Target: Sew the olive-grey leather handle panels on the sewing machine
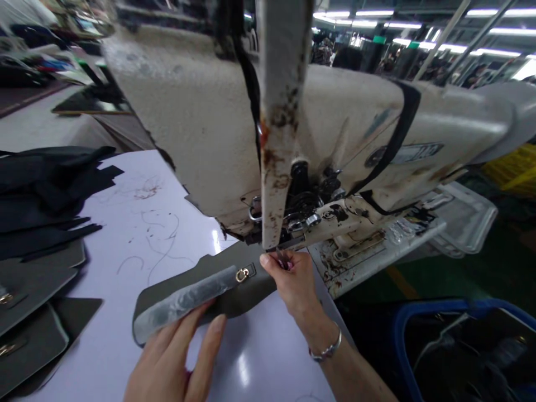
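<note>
A dark olive-grey leather-like panel [167, 290] lies on the white table under the head of a sewing machine [201, 128]. A cloudy plastic film strip [188, 296] runs along it, beside a small gold metal ring fitting [242, 274]. My left hand [176, 357] rests at the panel's near edge, fingers stretched out and thumb apart. Close by the machine's needle area, my right hand [295, 279] is closed at the panel's far right end. A small dark metal tool [283, 258] shows between its fingers; the grip hides its kind.
Dark fabric strips [42, 195] and more panels with gold fittings [29, 324] are stacked at left. Loose threads [163, 240] lie on the white table [259, 357]. A blue-rimmed bin [400, 340] with dark pieces stands at lower right, a clear plastic tray [469, 218] behind it.
</note>
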`<state>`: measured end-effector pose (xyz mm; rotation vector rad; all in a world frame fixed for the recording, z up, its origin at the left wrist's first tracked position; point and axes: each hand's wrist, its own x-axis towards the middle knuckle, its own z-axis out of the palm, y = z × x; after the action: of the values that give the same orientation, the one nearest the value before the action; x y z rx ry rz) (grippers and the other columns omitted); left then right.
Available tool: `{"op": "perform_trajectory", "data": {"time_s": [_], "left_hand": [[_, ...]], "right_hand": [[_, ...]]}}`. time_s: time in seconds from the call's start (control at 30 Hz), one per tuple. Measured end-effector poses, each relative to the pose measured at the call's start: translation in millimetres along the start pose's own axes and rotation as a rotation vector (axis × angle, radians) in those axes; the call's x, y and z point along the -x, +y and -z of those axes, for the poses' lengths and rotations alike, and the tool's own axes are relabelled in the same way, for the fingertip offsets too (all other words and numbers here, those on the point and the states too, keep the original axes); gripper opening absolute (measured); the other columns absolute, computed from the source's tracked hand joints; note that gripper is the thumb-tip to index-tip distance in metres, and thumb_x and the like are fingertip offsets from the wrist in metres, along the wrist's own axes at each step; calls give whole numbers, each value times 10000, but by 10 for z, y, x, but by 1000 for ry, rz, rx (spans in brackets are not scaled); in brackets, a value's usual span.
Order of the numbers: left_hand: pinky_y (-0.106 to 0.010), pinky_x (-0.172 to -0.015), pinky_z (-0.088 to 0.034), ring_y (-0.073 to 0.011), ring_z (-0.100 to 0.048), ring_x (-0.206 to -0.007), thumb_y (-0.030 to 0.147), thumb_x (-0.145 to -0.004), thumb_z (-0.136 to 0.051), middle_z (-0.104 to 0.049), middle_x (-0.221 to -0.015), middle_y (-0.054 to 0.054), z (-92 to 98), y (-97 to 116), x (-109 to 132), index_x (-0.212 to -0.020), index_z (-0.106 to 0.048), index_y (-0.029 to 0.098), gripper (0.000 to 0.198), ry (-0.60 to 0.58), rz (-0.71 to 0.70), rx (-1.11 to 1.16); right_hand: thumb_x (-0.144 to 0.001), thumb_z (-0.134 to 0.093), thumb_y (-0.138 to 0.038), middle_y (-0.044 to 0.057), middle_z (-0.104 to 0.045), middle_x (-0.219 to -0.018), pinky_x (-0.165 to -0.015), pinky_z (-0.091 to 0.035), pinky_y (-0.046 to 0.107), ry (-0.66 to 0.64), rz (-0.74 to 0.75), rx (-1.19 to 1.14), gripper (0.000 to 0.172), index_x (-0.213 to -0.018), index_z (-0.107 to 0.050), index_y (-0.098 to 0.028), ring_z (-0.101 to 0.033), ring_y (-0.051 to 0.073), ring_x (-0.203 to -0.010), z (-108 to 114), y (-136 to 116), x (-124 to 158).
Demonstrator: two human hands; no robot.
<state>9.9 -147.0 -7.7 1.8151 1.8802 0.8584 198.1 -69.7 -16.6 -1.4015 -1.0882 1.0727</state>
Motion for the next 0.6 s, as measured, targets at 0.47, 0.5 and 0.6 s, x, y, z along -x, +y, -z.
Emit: {"op": "perform_trajectory", "data": {"time_s": [0.47,0.5,0.6], "left_hand": [[-550,-996,-488,-348,-552,-1198,574,-936,-479,-636,-1318,-116,-125,199,-906,-1319,-645,266,519,-18,-454,-338],[-553,-978,-492,-353,-555,-1185,579,-939,-465,-644,-1297,-123,-121,204,-931,-1296,-660,263,515,-15,-468,-339],[-544,-890,-511,-353,-576,-1099,604,-940,-430,-674,-1196,-140,-100,222,-1018,-1217,-699,250,524,-47,-493,-370]], "right_hand": [[-754,-736,-335,-39,-427,-565,-541,-296,239,-58,-127,-230,245,-623,-647,-148,-346,97,-563,19,-36,-30],[-757,-731,-334,-44,-397,-563,-529,-278,237,-66,-128,-239,266,-603,-610,-155,-324,93,-560,18,-36,-35],[-770,-714,-326,-56,-312,-560,-494,-214,231,-76,-123,-235,338,-567,-484,-182,-256,84,-546,25,-31,-53]]}}
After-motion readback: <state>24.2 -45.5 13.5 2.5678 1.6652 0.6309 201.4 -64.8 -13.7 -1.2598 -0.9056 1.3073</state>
